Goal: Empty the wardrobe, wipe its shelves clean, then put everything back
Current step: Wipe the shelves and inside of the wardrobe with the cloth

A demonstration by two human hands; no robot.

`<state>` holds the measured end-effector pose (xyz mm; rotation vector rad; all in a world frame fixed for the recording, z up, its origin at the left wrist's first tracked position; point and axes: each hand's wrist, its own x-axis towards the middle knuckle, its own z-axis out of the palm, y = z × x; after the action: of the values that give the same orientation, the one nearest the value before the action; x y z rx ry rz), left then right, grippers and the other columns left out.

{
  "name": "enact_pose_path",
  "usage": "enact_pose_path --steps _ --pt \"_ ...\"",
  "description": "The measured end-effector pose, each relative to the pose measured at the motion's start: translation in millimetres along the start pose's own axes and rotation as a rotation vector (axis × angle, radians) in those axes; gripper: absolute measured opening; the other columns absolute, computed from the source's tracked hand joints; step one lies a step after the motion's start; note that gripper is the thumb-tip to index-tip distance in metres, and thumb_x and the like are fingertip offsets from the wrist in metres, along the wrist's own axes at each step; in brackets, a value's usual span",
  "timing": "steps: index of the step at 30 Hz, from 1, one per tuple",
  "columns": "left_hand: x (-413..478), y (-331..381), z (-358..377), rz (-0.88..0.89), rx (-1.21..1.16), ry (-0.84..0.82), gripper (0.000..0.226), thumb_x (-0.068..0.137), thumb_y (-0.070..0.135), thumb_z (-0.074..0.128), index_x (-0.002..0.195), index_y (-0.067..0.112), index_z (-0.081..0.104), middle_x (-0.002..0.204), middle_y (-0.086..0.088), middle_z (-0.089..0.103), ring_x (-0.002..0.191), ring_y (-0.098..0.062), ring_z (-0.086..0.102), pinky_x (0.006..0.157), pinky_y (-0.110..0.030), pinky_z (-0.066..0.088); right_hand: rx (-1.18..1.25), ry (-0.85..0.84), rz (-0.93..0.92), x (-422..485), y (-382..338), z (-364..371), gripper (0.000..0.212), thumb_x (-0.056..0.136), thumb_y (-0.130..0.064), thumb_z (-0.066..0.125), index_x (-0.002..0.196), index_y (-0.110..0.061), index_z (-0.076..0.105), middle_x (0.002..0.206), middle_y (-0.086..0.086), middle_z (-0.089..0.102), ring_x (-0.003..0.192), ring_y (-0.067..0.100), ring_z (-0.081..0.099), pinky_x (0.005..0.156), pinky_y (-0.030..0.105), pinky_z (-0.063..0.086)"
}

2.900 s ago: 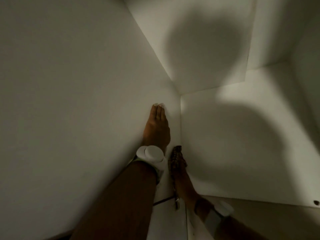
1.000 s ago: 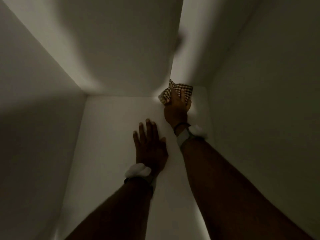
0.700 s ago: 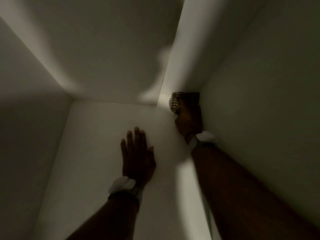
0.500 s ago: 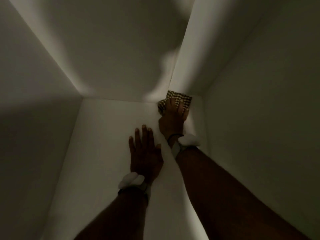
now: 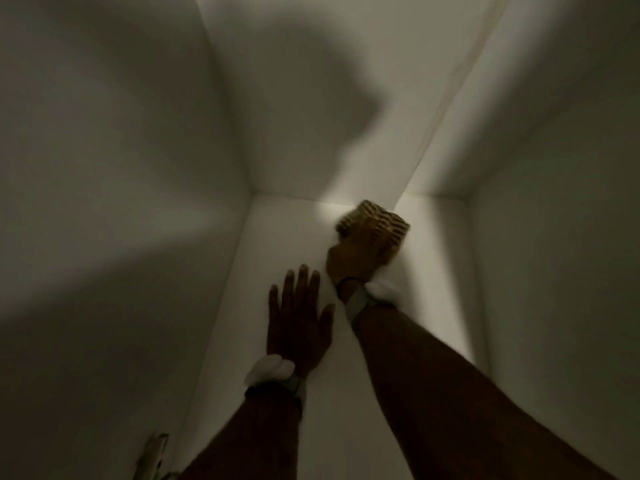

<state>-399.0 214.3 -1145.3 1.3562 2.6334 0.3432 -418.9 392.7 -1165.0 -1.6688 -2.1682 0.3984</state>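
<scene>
Right hand (image 5: 360,254) is pressing blurred brown checked cloth (image 5: 375,218) into far shelf (image 5: 277,237) corner, fingers over it; left hand (image 5: 298,323) is lying flat nearer, fingers spread.

Left hand (image 5: 298,320) flat on shelf (image 5: 277,244), cloth (image 5: 375,220) ahead, under right hand (image 5: 356,258).

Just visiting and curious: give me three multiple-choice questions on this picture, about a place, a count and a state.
1. Where is the checked cloth? A at the back of the shelf; B by the left wrist; C outside the wardrobe.
2. How many wrists wear a white band? A none; B one; C two.
3. The left hand is: A a fist; B flat on the shelf; C gripping the cloth.
Answers: A, the right hand holds it there; C, one per wrist; B, fingers straight, palm down.
</scene>
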Motion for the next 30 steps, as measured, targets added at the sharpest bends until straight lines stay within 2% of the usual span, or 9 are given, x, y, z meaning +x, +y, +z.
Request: enact_pose_path --steps 4,6,10,13,18,24,25,29,30 --pt "0.6 -0.3 -17.9 -0.123 -0.29 0.216 0.071 0.101 0.059 0.015 0.141 0.005 0.04 0.131 -0.029 0.06 0.129 -0.036 0.039 0.09 -0.063 0.053 0.012 -0.244 -0.576 -40.1 -93.7 53.4 0.065 0.091 -0.028 0.048 0.154 -0.015 0.038 0.161 0.014 0.031 0.151 0.039 0.02 0.12 0.053 -0.015" --pt "1.2 -4.1 -9.2 -0.118 -0.27 0.283 0.062 0.105 0.054 0.02 0.14 0.006 0.039 0.126 -0.031 0.062 0.124 -0.034 0.04 0.078 -0.074 0.049 0.08 -0.303 -0.669 -41.8 -109.9 51.5 0.063 0.093 -0.024 0.055 0.152 -0.008 0.039 0.159 0.018 0.033 0.15 0.04 0.021 0.121 0.057 -0.01" --pt "2.9 -1.9 3.1 -0.019 -0.127 0.129 0.065 0.1 0.047 0.037 0.154 0.01 0.033 0.155 -0.022 0.04 0.142 -0.038 0.042 0.111 -0.067 0.034 0.098 -0.215 -0.846 -8.1 -61.5 23.8 0.055 0.085 -0.022 0.062 0.139 -0.012 0.06 0.144 0.01 0.057 0.139 0.035 0.043 0.125 0.049 0.0" --pt "3.9 -6.1 3.4 -0.004 -0.037 0.086 0.068 0.101 0.056 0.031 0.161 0.025 0.019 0.168 0.001 0.014 0.155 -0.022 0.011 0.124 -0.052 0.01 0.052 -0.212 -0.733 25.1 14.9 -24.0 0.057 0.091 -0.022 0.051 0.147 -0.02 0.05 0.153 0.004 0.047 0.145 0.033 0.036 0.121 0.054 0.017" --pt "0.9 -5.0 7.9 -0.031 -0.028 0.082 0.068 0.1 0.058 0.026 0.16 0.025 0.022 0.168 0.001 0.015 0.155 -0.022 0.011 0.124 -0.051 0.008 -0.184 -0.076 -0.235 46.1 159.1 -102.7 0.063 0.095 -0.037 0.032 0.156 -0.025 0.031 0.165 0.002 0.025 0.154 0.027 0.013 0.123 0.055 0.008" --pt "-26.9 -3.0 3.0 -0.145 -0.01 0.072 0.066 0.102 0.054 0.031 0.16 0.022 0.025 0.168 -0.004 0.017 0.155 -0.029 0.013 0.123 -0.056 0.005 -0.066 -0.069 0.17 -7.7 63.4 -69.4 0.081 0.083 -0.048 0.017 0.157 -0.018 0.032 0.164 0.011 0.025 0.152 0.038 0.014 0.12 0.057 0.0" --pt "-37.5 -4.3 6.2 -0.143 -0.008 0.055 0.068 0.102 0.054 0.032 0.16 0.021 0.023 0.168 -0.005 0.016 0.155 -0.029 0.012 0.124 -0.055 0.002 -0.063 -0.036 0.096 -20.1 30.5 -61.6 0.076 0.085 -0.044 0.022 0.153 -0.013 0.041 0.158 0.015 0.037 0.148 0.041 0.025 0.12 0.054 0.002" --pt "-59.6 -22.2 19.9 -0.078 0.115 -0.053 0.075 0.098 0.056 0.035 0.161 0.019 0.017 0.169 -0.006 0.006 0.156 -0.029 0.004 0.124 -0.054 0.0 0.096 -0.168 -0.996 -79.9 -78.2 0.3 0.05 0.103 -0.028 0.024 0.131 -0.004 0.056 0.123 0.018 0.068 0.125 0.03 0.048 0.107 0.049 0.044" --pt "-58.1 -26.3 21.6 -0.064 0.117 -0.039 0.077 0.096 0.055 0.038 0.161 0.018 0.019 0.168 -0.008 0.01 0.155 -0.031 0.007 0.124 -0.054 0.002 0.038 -0.324 -0.864 -95.0 -99.4 5.5 0.055 0.103 -0.035 0.021 0.138 -0.01 0.054 0.134 0.014 0.063 0.133 0.031 0.045 0.114 0.053 0.034"
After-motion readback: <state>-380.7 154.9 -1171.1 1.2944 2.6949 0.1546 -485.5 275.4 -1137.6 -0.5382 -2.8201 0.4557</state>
